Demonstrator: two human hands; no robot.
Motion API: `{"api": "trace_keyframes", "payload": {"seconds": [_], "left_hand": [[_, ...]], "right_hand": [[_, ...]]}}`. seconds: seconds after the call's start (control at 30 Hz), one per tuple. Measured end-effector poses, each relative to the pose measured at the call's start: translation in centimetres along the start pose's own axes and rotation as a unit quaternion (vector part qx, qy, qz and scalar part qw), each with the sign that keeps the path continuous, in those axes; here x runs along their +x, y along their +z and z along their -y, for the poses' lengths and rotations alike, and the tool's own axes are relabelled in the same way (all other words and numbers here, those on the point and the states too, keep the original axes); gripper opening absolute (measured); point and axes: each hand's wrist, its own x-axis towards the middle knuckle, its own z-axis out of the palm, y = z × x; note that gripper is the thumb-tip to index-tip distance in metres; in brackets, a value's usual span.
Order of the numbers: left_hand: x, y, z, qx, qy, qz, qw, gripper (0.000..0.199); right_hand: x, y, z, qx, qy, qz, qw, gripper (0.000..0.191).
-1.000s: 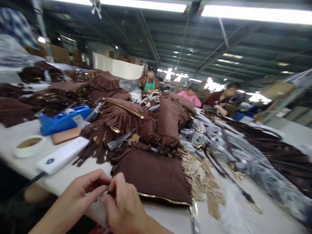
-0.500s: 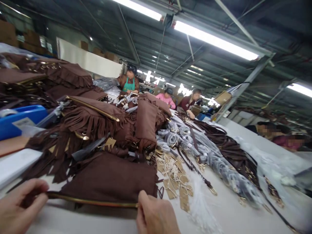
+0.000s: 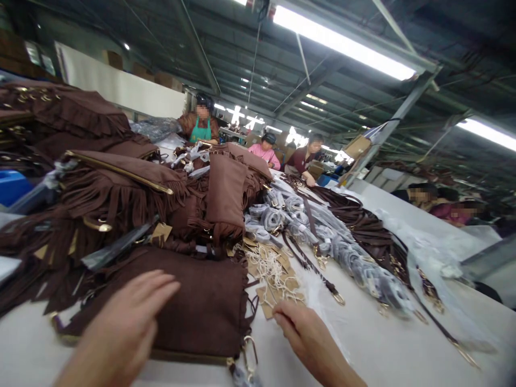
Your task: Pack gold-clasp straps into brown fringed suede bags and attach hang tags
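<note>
A dark brown bag (image 3: 201, 306) with a gold zipper along its near edge lies flat on the white table. My left hand (image 3: 124, 317) is over the bag's left part, fingers stretched out, holding nothing. To the right of the bag, my right hand (image 3: 300, 328) has its fingertips pressed together at the near end of the brown cardboard tags (image 3: 268, 309) with white strings. A metal clip (image 3: 250, 352) hangs by the bag's near right corner.
Fringed brown bags (image 3: 116, 193) are piled behind and left. Wrapped coils (image 3: 338, 252) and dark straps (image 3: 363, 226) run along the right. A blue bin (image 3: 14, 187) stands at far left. Several people work farther back, one in a green apron (image 3: 200, 131).
Both hands have let go of the bag's zipper edge. The left hand has moved over the bag, and the right hand has shifted right to the tags. The view has turned slightly right.
</note>
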Motion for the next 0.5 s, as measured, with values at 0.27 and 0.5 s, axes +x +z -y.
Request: {"api": "trace_keyframes", "payload": {"seconds": [0.27, 0.5], "left_hand": [[6.4, 8.8, -10.2, 0.024, 0.152, 0.251, 0.956, 0.029], [7.3, 8.5, -8.0, 0.005, 0.157, 0.289, 0.944, 0.046]], "right_hand": [[0.4, 0.2, 2.1, 0.054, -0.094, 0.032, 0.994, 0.022], [-2.2, 1.9, 1.4, 0.08, -0.066, 0.091, 0.99, 0.02]]}}
